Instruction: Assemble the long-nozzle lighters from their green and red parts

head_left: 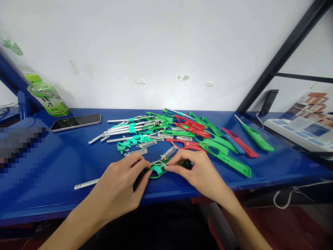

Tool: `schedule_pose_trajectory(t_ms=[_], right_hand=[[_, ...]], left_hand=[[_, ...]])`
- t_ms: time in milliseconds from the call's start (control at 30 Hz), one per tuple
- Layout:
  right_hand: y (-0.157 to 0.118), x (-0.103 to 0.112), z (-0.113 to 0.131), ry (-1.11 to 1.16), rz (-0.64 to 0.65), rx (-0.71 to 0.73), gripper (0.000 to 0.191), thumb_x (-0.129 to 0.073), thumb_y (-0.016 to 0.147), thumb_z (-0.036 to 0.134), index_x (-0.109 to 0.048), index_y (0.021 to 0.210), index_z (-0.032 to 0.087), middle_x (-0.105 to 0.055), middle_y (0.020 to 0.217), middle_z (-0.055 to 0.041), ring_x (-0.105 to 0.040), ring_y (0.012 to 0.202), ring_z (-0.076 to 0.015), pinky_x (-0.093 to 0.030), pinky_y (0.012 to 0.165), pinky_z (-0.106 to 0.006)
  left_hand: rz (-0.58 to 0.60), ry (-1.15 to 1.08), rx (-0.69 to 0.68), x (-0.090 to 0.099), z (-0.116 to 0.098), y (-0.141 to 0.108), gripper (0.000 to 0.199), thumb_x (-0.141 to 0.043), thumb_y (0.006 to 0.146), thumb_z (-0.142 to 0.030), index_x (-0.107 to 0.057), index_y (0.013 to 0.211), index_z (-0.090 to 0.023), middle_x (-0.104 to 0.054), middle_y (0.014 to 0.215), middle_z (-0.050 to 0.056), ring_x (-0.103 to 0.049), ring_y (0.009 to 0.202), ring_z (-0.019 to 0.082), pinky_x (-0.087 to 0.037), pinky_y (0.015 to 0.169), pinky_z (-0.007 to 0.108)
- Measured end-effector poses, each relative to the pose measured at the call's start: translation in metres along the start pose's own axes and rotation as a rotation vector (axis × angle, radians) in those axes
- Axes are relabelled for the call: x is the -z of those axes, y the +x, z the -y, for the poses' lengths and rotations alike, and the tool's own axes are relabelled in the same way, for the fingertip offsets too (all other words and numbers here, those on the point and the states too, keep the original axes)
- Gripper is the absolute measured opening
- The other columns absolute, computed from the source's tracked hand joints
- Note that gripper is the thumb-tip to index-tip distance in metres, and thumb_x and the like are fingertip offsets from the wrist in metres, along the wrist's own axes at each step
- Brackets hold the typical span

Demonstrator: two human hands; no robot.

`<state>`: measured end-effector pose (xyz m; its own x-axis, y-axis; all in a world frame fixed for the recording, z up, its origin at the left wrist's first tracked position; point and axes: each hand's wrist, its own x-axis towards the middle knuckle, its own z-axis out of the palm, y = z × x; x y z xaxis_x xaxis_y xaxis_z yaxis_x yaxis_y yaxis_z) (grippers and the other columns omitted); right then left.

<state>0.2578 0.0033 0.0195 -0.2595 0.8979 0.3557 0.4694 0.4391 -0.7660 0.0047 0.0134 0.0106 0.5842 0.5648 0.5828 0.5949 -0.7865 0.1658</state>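
Near the front edge of the blue table lies a green lighter casing (155,173), with a teal trigger piece (157,169) and a thin white wire inside it. My left hand (127,177) is closed on the left part of this casing, where a metal tube (86,184) sticks out to the left. Thumb and forefinger of my right hand (194,168) pinch together at the wire by the teal piece; the small part between them is too hidden to name. A clear fuel tank (169,152) rests just behind the casing.
Behind my hands is a pile of metal tubes (125,130), teal triggers (134,140), clear tanks and green and red casings (191,126). A green lighter (257,137) lies at the right. A phone (76,122) and a bottle (48,97) are at the left, before the wall.
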Motion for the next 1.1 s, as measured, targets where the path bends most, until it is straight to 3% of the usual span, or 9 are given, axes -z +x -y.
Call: schedule_pose_trajectory(t_ms=[200, 867, 1100], right_hand=[[-0.0001, -0.0002, -0.0016, 0.016, -0.005, 0.004, 0.009, -0.086, 0.094, 0.025, -0.082, 0.086, 0.026, -0.083, 0.088, 0.0048, -0.075, 0.079, -0.0164, -0.050, 0.067, -0.026], [0.0023, -0.0023, -0.0006, 0.068, -0.011, -0.015, 0.018, -0.090, 0.086, 0.012, -0.082, 0.080, 0.026, -0.083, 0.082, 0.0063, -0.078, 0.077, -0.0138, -0.055, 0.070, -0.019], [0.0001, -0.0015, -0.0015, 0.025, -0.029, 0.066, 0.014, -0.091, 0.087, 0.017, -0.082, 0.083, 0.027, -0.085, 0.089, 0.0040, -0.080, 0.085, -0.0186, -0.059, 0.079, -0.026]], left_hand=[[0.067, -0.064, 0.041, 0.0021, 0.0012, 0.0013, 0.019, -0.053, 0.109, -0.020, -0.070, 0.102, -0.021, -0.069, 0.096, 0.003, -0.069, 0.081, 0.019, -0.054, 0.072, 0.032], [0.032, 0.050, -0.043, -0.0049, 0.0014, 0.0023, 0.030, -0.047, 0.115, -0.026, -0.068, 0.094, -0.020, -0.069, 0.087, 0.002, -0.068, 0.071, 0.019, -0.047, 0.060, 0.032], [0.022, 0.090, -0.075, -0.0049, 0.0018, -0.0003, 0.031, -0.043, 0.116, -0.024, -0.066, 0.095, -0.020, -0.069, 0.088, 0.002, -0.067, 0.071, 0.018, -0.048, 0.060, 0.030]])
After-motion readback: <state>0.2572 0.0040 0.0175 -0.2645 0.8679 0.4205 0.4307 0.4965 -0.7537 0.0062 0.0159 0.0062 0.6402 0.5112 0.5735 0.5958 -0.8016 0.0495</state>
